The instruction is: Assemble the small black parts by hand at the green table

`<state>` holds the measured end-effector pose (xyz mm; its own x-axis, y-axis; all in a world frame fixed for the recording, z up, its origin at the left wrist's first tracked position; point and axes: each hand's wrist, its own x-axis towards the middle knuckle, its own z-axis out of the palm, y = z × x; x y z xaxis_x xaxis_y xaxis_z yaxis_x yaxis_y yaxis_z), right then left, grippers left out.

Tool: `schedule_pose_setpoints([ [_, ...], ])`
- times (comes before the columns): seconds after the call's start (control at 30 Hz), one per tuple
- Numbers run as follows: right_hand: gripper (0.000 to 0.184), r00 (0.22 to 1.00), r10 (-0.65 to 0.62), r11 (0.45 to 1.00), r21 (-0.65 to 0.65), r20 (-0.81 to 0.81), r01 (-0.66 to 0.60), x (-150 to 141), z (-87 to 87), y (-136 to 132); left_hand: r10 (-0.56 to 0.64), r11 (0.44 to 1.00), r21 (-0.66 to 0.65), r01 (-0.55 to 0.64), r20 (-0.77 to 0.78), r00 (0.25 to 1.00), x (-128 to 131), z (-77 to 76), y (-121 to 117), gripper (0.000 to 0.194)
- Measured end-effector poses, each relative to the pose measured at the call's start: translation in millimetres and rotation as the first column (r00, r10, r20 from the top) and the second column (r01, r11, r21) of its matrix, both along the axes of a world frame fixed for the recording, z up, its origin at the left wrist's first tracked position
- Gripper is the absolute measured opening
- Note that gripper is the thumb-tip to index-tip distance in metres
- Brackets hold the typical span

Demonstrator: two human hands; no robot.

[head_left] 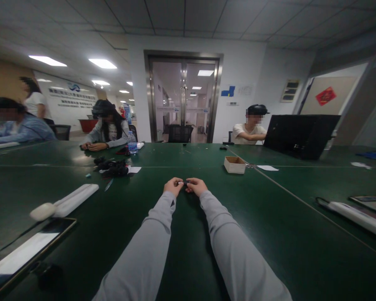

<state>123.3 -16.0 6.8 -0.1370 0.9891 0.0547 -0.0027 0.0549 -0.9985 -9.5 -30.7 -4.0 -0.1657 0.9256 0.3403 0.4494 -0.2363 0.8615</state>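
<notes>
Left grip (pixel 173 187) and right grip (pixel 198 187) pinch opposite ends of the rod (pixel 186 182). Uneven fingertip pressure could drop it onto the desk (pixel 189 242) beneath both grips.

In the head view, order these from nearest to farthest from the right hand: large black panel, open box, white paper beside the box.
From the right hand:
1. Open box, ahead, right.
2. White paper, right of the box.
3. Large black panel, far right.
</notes>
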Motion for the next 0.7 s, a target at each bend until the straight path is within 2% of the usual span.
schedule_pose_setpoints([
  [0.27, 0.021, 0.99, 0.067, 0.997, -0.026, -0.124, -0.071, 5.4, -1.9, 2.9, 0.004, 0.999, -0.047, -0.001, 0.069, 0.998, 0.5, -3.8, 2.5, 0.023],
  [0.5, 0.024, 0.972, 0.128, 0.992, 0.012, -0.196, -0.128, 9.1, -3.0, 2.3, 0.006, 0.998, -0.063, 0.007, 0.191, 0.982, 4.0, -0.4, 0.3, 0.024],
  [0.7, 0.025, 0.967, 0.132, 0.991, 0.025, -0.22, -0.129, 8.6, -3.7, 2.7, 0.006, 0.997, -0.081, 0.008, 0.165, 0.986, 2.5, -0.7, 1.5, 0.027],
])
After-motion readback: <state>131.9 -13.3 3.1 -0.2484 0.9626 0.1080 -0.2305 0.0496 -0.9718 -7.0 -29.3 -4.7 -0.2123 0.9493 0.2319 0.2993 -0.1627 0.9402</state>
